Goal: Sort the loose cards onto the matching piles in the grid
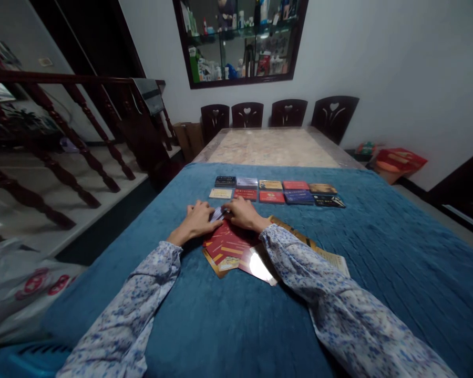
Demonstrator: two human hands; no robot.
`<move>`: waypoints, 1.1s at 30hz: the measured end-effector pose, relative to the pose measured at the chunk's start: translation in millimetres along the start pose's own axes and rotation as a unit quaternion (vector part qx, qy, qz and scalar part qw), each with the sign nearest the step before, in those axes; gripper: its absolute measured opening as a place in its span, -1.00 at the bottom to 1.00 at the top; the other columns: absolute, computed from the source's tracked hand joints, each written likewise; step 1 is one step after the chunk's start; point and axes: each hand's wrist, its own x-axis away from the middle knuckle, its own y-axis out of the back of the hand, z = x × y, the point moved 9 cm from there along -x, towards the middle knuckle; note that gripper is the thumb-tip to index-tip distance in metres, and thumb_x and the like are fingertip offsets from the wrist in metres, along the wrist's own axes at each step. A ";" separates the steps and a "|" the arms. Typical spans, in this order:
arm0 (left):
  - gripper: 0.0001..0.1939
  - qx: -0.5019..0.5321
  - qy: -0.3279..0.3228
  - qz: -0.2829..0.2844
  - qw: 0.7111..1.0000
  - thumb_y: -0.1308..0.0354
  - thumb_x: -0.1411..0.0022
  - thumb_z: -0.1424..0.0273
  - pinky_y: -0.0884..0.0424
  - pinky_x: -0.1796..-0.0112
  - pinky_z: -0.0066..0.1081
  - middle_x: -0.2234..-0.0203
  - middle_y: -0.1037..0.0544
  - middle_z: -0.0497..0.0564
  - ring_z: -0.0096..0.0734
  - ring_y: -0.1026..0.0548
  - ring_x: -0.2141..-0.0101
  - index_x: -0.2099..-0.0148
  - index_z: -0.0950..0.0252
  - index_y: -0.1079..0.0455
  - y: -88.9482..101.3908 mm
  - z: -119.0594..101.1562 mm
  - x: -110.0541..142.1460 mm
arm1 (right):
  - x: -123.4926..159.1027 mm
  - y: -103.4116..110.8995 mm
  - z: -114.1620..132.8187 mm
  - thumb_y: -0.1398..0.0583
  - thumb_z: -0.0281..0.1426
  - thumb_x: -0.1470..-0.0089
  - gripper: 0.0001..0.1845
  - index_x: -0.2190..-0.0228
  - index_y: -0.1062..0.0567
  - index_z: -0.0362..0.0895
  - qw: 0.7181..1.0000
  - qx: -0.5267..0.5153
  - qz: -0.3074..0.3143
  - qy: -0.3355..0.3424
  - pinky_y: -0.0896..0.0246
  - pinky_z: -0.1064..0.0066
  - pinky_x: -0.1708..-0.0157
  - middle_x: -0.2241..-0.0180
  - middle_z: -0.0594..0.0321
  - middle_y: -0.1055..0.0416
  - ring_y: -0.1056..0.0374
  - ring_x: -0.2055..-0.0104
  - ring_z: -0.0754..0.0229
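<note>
My left hand (198,220) is closed on the left side of a pale lilac card (217,213), perhaps a small stack of them. From the other side, the curled fingers of my right hand (242,213) grip the same card. Below both hands spreads a loose heap of red cards (230,241) with gold print, some partly covered by my right wrist. A shiny card (258,265) reflects bright light at the heap's near edge. Past my hands, neat stacks stand in two rows, among them a red stack (271,197), a blue stack (298,197) and a black stack (225,181).
A blue cloth (205,315) covers the near part of the marble-topped table (268,144). More gold cards (299,231) lie by my right forearm. Dark chairs (247,114) line the far end. A wooden railing (74,100) runs along the left, with a white plastic bag (23,289) nearer.
</note>
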 end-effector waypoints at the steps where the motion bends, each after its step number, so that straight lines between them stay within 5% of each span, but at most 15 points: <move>1: -0.60 0.005 0.005 -0.001 1.000 -0.12 -0.29 0.05 -0.24 -0.04 0.01 0.05 -0.50 0.20 0.11 -0.34 -0.06 0.06 0.22 -0.57 -0.8 0.4 -0.9 | -0.3 0.1 0.2 -0.16 -0.36 -0.26 -0.56 -0.14 -0.52 0.00 1.000 0.000 -0.001 0.003 -0.22 0.15 -0.01 -0.12 0.02 -0.48 -0.28 -0.17 -0.13; 15: -0.66 0.076 -0.008 -0.039 0.996 -0.17 -0.24 0.13 -0.25 -0.03 -0.13 0.11 -0.58 0.08 -0.05 -0.42 0.01 0.08 0.21 -0.58 0.0 5.0 -8.4 | -3.9 -3.0 1.4 -0.08 -0.43 -0.29 -0.65 0.01 -0.58 -0.10 0.995 0.078 -0.033 0.053 -0.11 0.10 0.01 -0.02 -0.04 -0.51 -0.23 -0.14 -0.12; 22: -0.58 0.082 -0.045 -0.024 0.995 -0.25 -0.19 0.12 -0.25 -0.08 -0.07 0.01 -0.60 0.10 0.03 -0.43 -0.06 -0.04 0.18 -0.57 8.7 13.3 1.8 | -0.3 5.1 8.0 -0.04 -0.39 -0.34 -0.66 0.12 -0.61 -0.13 0.989 0.102 -0.070 0.086 0.01 0.13 0.06 0.03 -0.05 -0.53 -0.19 -0.09 -0.09; 33: -0.79 0.068 -0.113 -0.086 0.988 -0.10 -0.17 0.48 -0.37 0.00 -0.19 0.28 -0.62 0.09 -0.16 -0.49 0.13 0.23 0.26 -0.57 31.6 12.0 13.5 | 5.5 21.0 10.0 -0.02 -0.39 -0.37 -0.64 0.13 -0.61 -0.15 0.987 0.075 -0.119 0.079 0.03 0.19 0.09 0.04 -0.03 -0.50 -0.19 -0.03 -0.04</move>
